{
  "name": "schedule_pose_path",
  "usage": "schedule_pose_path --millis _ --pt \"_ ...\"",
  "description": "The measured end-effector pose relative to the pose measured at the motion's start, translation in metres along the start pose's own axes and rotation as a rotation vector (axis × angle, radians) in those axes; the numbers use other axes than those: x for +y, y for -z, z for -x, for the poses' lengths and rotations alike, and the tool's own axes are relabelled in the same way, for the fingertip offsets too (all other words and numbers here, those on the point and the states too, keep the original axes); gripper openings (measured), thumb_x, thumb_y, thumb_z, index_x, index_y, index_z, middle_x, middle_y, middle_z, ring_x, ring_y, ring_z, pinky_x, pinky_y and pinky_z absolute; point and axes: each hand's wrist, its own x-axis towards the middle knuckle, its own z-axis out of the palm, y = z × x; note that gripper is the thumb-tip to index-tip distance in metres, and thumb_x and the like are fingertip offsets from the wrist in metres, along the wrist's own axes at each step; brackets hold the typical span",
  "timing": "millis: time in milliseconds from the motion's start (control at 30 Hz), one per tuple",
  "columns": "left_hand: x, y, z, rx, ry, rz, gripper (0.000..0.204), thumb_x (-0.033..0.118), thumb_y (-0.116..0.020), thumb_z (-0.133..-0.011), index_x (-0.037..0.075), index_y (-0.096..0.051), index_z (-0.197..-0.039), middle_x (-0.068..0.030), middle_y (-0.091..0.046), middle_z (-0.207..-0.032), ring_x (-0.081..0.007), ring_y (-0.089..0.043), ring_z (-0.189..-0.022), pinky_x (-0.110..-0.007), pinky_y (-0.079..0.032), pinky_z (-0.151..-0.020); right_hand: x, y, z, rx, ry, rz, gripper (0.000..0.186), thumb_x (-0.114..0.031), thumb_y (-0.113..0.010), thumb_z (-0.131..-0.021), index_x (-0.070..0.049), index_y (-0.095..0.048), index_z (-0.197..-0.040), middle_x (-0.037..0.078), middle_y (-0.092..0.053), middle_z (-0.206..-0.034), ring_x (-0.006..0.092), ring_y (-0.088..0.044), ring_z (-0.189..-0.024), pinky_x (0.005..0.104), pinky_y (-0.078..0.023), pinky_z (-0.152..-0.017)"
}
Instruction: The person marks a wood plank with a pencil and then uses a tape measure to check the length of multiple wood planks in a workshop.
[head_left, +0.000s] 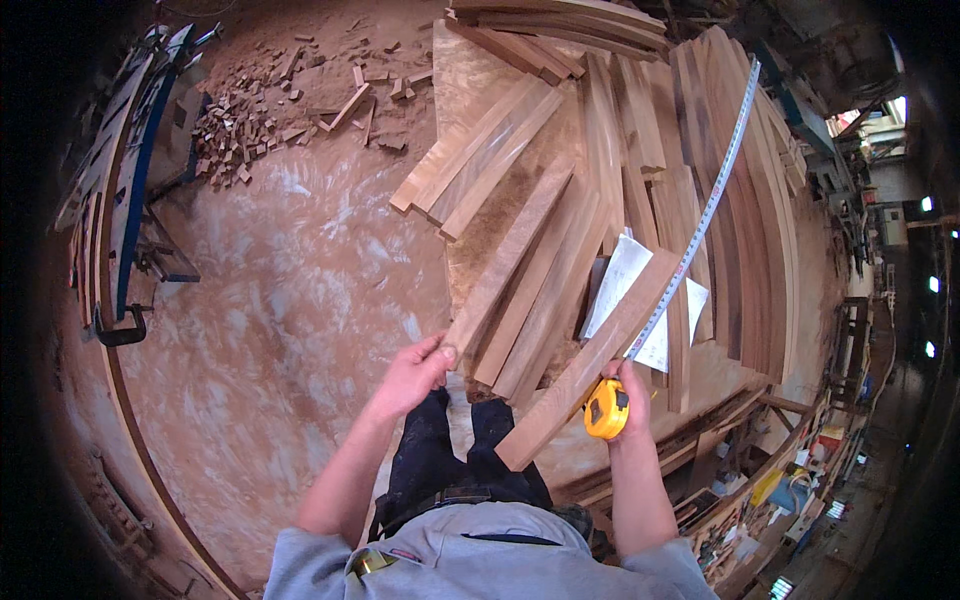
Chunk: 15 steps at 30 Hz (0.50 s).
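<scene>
My left hand (420, 370) is closed around the near end of a wooden board (510, 255), which slants away over the work surface. In my right hand (633, 395) is a yellow tape measure (606, 409), its white blade (706, 217) drawn out far across the boards toward the back right. Beside the tape lies another board (590, 358), its near end sticking out toward my body. White paper sheets (622, 272) lie partly under that board. Two more boards (550, 300) rest just right of the one in my left hand.
Stacks of long boards (745, 200) fill the right side, with more boards (490, 150) at the back. Wood offcuts (250, 125) are heaped on the dusty floor (290, 290). A blue-framed bench (140, 170) with a clamp (122, 328) stands left. A cluttered shelf (770, 490) is at lower right.
</scene>
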Motion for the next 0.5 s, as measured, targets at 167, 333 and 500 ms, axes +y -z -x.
schedule_pose_path --millis 167,333,500 --pt "-0.020 -0.017 0.005 0.054 -0.162 -0.374 0.053 0.029 -0.055 -0.098 0.000 -0.046 -0.141 -0.0115 -0.068 -0.108 -0.0200 -0.064 -0.095 -0.033 -0.050 -0.085 -0.001 -0.009 0.000 -0.033 -0.015 0.005 0.031 -0.036 -0.054 -0.099 -0.009 -0.061 -0.088 0.005 -0.062 -0.079 0.0178 -0.059 -0.064 0.0313 -0.050 -0.057" --pt "-0.018 -0.036 0.006 0.084 -0.211 -0.457 0.055 0.029 -0.054 -0.098 -0.001 -0.043 -0.142 -0.0230 -0.064 -0.122 -0.0286 -0.062 -0.116 -0.035 -0.046 -0.098 0.000 -0.002 -0.006 -0.089 -0.045 0.003 0.031 -0.040 -0.052 -0.099 -0.011 -0.059 -0.089 0.002 -0.058 -0.077 0.0167 -0.058 -0.065 0.0329 -0.051 -0.055" --pt "-0.005 -0.040 0.019 0.269 -0.134 -0.637 0.057 0.032 -0.056 -0.096 -0.002 -0.045 -0.141 -0.0209 -0.067 -0.115 -0.0289 -0.065 -0.108 -0.038 -0.050 -0.091 -0.020 -0.020 -0.006 -0.517 -0.099 -0.293 0.033 -0.040 -0.049 -0.100 -0.012 -0.056 -0.086 0.017 -0.059 -0.125 0.0369 -0.061 -0.112 0.0451 -0.056 -0.082"
